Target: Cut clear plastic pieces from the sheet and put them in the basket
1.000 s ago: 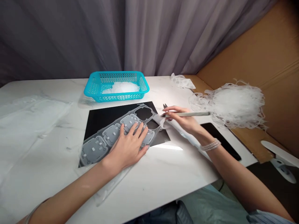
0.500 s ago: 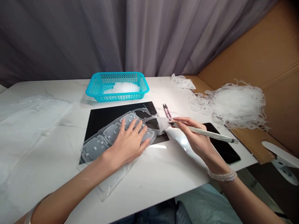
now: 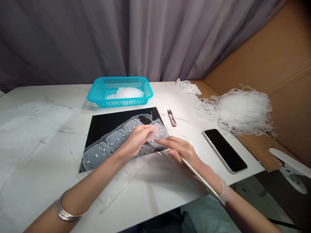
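Our left hand (image 3: 136,138) pinches a translucent piece (image 3: 157,131) over the molded plastic sheet (image 3: 117,139); our blurred right hand (image 3: 184,150) clasps a slim pen-like tool (image 3: 200,177), its tip hidden.

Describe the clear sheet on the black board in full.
The clear sheet looks like thin plastic, with pale-outlined, rounded panels dotted with small light patches. It lies slantwise across the black board, a loose strand curling at its far end. The left hand hides part of it; whether they touch is unclear.
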The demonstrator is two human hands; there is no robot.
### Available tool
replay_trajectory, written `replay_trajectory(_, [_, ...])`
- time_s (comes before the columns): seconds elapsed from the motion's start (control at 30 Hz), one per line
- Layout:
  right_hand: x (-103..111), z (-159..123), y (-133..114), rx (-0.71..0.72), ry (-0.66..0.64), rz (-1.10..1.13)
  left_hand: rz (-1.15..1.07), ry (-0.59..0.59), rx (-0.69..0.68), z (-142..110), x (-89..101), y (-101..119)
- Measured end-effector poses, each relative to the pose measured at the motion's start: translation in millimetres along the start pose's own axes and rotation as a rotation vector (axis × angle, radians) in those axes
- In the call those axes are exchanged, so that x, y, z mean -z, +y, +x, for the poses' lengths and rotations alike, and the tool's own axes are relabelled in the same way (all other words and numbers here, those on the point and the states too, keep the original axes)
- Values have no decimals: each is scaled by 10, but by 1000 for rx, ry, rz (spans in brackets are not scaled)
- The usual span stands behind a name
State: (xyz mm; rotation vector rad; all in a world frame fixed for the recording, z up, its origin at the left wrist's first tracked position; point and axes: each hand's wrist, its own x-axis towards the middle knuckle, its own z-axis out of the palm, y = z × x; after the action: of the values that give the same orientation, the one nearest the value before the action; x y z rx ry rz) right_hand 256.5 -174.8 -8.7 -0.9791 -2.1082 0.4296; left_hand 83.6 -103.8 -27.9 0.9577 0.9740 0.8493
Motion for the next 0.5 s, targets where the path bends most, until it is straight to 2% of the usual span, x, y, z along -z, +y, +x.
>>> replay_trajectory(0.1, [157,135,53,-287,133,-35,-24,-61,39,-48,-7,35])
replay_trajectory(0.17, [253,263,140,-461,164,-22,-28,-93,60,-70,-16,57])
replay_trajectory(0.2, [285,324,199,-503,162,12,-30,-104,65,-77,-17,61])
replay_trajectory(0.37, [263,465,471,-573,46,333,-74,-110,77,-71,6,30])
replay_trajectory(0.5, [194,435,500,-608,-7,490,-120,-74,107,-42,6,11])
